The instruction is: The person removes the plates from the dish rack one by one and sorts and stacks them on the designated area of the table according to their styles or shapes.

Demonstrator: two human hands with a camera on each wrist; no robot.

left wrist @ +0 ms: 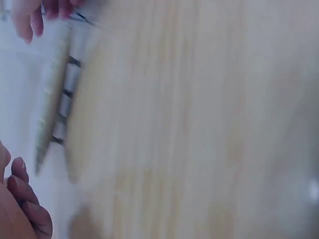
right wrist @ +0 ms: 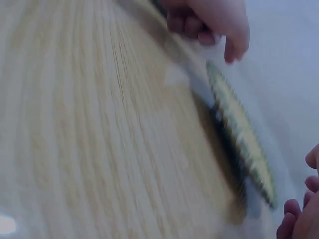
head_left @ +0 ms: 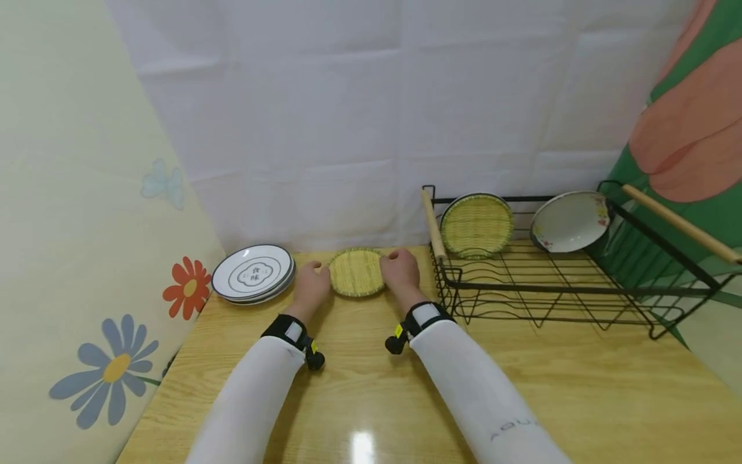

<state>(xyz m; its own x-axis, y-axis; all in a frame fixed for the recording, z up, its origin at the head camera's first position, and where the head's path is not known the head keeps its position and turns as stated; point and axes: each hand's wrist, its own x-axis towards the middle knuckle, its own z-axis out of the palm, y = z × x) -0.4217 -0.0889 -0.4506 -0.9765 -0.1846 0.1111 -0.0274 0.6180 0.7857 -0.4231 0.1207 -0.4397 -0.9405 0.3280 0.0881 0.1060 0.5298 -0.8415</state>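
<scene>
A round yellow woven tray (head_left: 357, 273) with a green-stitched rim is on the table near the back wall. Blurred dark pieces show under the woven tray (right wrist: 244, 139) in both wrist views; what they are I cannot tell. My left hand (head_left: 312, 287) is at its left rim, fingers loosely bent. At the right rim is my right hand (head_left: 401, 270), also with bent fingers. Seen from the left wrist, the fingers (left wrist: 30, 199) lie close beside the tray's end without gripping it. From the right wrist, the fingers (right wrist: 294, 216) likewise appear just off the rim.
White plates (head_left: 255, 273) with dark rims are stacked at the back left. To the right stands a black wire dish rack (head_left: 556, 287) with wooden handles. It holds another woven tray (head_left: 478, 225) and a floral white bowl (head_left: 570, 222), both tilted up. A white cloth (head_left: 324, 129) hangs behind.
</scene>
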